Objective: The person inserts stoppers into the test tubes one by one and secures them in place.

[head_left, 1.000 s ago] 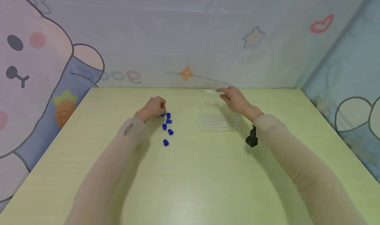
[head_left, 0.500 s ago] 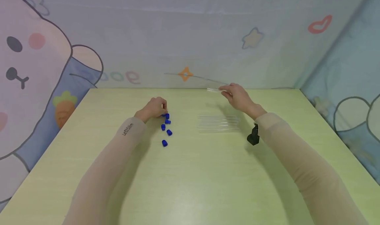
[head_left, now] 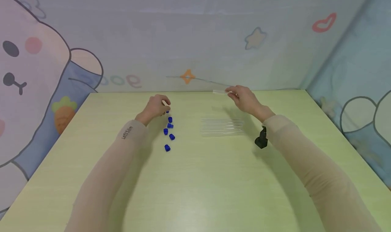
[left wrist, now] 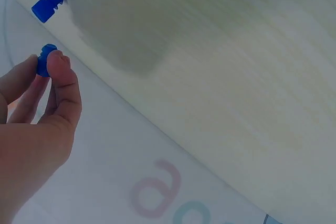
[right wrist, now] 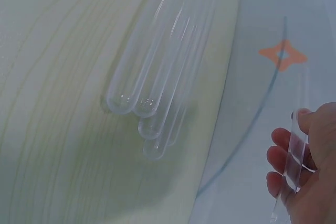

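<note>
My left hand (head_left: 155,107) pinches a small blue stopper (left wrist: 44,62) between thumb and fingertips, raised over the back of the table. Several more blue stoppers (head_left: 170,126) lie in a loose line just in front of that hand; two of them show at the upper left of the left wrist view. In my right hand (head_left: 245,100) is a clear test tube (right wrist: 295,153), lying across the curled fingers with the thumb against it. One end juts out to the left in the head view. A row of clear test tubes (head_left: 222,127) lies side by side below the right hand.
The light wooden table (head_left: 189,184) meets a printed cloth backdrop (head_left: 159,38) along its back edge. A black wrist-worn device (head_left: 261,139) hangs under the right cuff.
The left hand has picked a blue stopper from the group and moved up and slightly back. The right hand has risen a little, with the test tube held in it throughout.
</note>
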### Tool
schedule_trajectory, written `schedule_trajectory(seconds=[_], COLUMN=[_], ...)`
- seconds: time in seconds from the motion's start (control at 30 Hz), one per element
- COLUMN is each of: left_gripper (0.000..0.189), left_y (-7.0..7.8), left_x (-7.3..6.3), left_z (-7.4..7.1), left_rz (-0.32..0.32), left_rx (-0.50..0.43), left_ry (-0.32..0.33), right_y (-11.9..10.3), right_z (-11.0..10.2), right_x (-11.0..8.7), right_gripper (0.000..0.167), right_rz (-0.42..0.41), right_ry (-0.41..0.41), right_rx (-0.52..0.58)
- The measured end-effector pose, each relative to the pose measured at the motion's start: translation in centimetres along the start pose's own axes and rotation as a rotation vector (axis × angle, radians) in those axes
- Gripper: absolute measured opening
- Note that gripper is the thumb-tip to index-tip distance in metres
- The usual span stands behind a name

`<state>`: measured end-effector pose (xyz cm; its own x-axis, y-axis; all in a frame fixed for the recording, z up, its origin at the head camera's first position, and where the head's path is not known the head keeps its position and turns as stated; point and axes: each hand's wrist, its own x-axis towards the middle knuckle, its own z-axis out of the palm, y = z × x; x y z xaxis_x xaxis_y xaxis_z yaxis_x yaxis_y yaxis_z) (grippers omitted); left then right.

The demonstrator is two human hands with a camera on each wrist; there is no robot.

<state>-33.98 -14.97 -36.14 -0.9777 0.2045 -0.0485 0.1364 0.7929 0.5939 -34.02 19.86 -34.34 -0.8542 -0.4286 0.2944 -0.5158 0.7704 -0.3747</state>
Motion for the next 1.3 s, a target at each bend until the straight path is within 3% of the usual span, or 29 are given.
schedule_trajectory(seconds=[0.33,0.67,1.3], left_gripper=[0.024,0.024,0.021], left_y=[0.2,0.9,3.4], left_x=[-0.1,-0.2,0.3], left_z=[-0.6,-0.6,-0.7], left_rz=[-0.017,-0.004,0.045], left_rx=[-0.285,-0.415,-0.418], left_ry=[0.051,0.075,0.116], right_y=[-0.4,-1.1,-1.9], right_z=[-0.3,-0.6,-0.7], right_x=[0.1,0.6,1.0], right_gripper=[0.030,0.030,0.029], right_rz=[-0.006,-0.031,-0.055], right_ry=[0.005,0.014,0.004], right_rx=[0.020,0.020,0.019])
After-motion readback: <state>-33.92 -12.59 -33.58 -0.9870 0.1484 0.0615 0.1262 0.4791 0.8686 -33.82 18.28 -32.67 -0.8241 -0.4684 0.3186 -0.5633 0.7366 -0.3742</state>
